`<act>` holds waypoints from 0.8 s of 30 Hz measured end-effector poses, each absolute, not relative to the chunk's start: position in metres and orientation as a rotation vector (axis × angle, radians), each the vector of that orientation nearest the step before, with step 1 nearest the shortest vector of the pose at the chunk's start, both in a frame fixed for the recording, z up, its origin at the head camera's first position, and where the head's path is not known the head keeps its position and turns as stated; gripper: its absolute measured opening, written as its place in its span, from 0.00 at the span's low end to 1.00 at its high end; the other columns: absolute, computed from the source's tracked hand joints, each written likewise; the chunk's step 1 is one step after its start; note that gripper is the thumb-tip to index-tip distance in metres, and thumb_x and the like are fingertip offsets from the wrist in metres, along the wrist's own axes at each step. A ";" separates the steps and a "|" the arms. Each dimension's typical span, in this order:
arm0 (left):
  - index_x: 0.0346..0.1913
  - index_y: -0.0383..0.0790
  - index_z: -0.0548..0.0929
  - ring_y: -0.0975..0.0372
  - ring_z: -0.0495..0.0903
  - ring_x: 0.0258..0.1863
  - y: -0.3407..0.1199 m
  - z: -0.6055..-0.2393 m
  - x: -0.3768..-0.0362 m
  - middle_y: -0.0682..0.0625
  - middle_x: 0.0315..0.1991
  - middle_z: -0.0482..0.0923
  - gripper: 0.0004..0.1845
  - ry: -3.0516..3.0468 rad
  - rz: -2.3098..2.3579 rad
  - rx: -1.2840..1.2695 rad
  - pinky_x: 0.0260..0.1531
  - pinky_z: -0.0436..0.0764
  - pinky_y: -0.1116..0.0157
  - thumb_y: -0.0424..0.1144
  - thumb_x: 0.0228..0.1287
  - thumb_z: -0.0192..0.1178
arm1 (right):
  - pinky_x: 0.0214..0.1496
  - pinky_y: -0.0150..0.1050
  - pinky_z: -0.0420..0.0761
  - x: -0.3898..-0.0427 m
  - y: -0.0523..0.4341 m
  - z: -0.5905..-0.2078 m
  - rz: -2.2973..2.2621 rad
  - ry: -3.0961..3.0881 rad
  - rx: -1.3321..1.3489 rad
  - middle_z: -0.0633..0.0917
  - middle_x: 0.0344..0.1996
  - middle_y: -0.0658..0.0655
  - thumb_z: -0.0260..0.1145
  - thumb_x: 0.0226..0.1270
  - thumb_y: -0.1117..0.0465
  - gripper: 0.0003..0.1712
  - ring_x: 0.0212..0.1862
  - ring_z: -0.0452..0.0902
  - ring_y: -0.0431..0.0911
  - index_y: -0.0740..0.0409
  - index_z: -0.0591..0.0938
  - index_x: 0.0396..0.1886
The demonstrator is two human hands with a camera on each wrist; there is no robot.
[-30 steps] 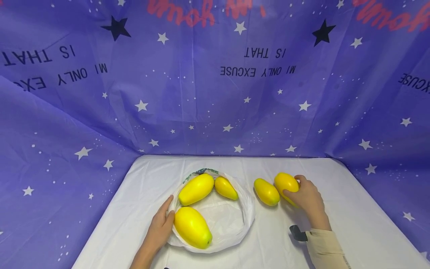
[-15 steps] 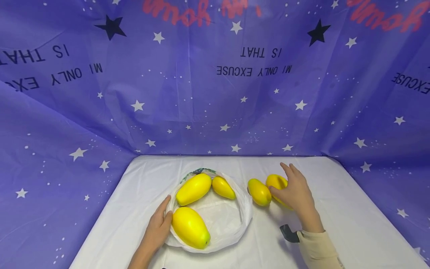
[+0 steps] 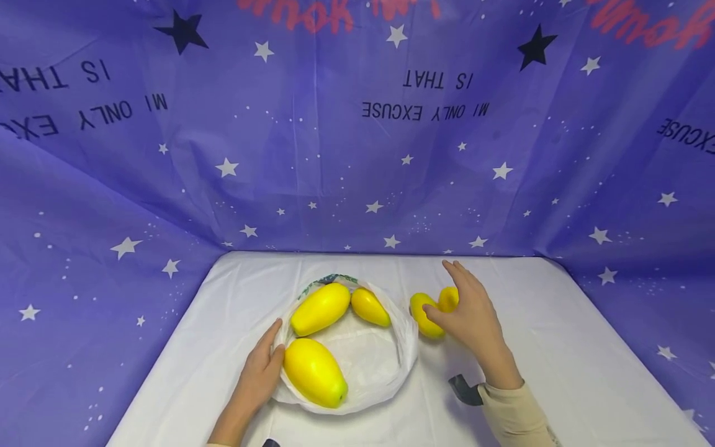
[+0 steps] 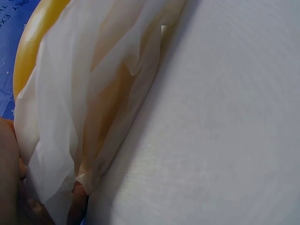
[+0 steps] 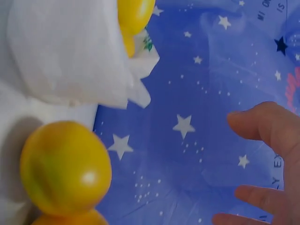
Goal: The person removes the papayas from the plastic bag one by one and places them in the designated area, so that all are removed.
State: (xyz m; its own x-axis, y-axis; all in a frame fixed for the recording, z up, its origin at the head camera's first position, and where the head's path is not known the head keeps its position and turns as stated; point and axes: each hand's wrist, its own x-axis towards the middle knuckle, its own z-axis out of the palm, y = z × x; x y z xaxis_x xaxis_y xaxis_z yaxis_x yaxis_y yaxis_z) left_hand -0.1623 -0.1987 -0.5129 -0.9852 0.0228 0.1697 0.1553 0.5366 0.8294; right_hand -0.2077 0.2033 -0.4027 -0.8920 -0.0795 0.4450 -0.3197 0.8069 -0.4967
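A white plastic bag (image 3: 385, 366) lies open on the table with three yellow mangoes in it: a large one (image 3: 313, 371) at the front, another (image 3: 319, 308) at the back and a small one (image 3: 370, 307) beside it. My left hand (image 3: 265, 361) holds the bag's left rim; the film (image 4: 56, 140) runs between thumb and fingers. Two more mangoes (image 3: 422, 313) (image 3: 447, 298) lie right of the bag. My right hand (image 3: 468, 308) hovers over them, fingers (image 5: 269, 124) spread, thumb at the nearer mango (image 5: 65, 166).
A white cloth (image 3: 558, 347) covers the table. Purple star-printed fabric (image 3: 357, 155) stands behind and on both sides. A black wrist mount (image 3: 462, 388) sits by my right sleeve (image 3: 511, 416).
My right hand has let go of the far mango, spread its fingers and shifted left over both loose mangoes. My left hand stays on the bag's rim.
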 end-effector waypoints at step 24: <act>0.76 0.41 0.55 0.50 0.51 0.74 -0.199 -0.511 -0.160 0.45 0.75 0.54 0.29 -2.628 -1.494 -0.099 0.71 0.51 0.47 0.36 0.76 0.45 | 0.66 0.51 0.69 -0.221 0.134 -0.406 0.916 -2.583 0.598 0.73 0.65 0.48 0.76 0.48 0.52 0.45 0.66 0.67 0.48 0.46 0.71 0.69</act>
